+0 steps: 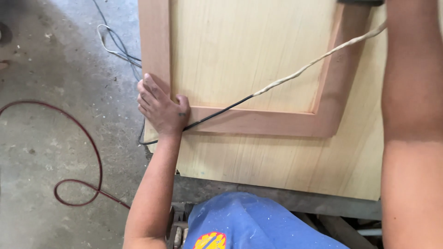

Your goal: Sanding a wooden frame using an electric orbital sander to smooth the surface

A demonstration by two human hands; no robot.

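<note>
My left hand grips the lower left corner of a reddish wooden frame that lies on a pale wooden panel. Its fingers curl over the frame's outer edge and the thumb rests on the moulding. A black cable, wrapped in pale tape further up, runs across the panel and under that hand. My right forearm reaches up along the right side; its hand is out of view past the top edge, beside a dark object.
A red hose loops on the dusty concrete floor at left. White and dark wires trail by the panel's left edge. My blue shorts show at the bottom, with metal parts beneath the panel.
</note>
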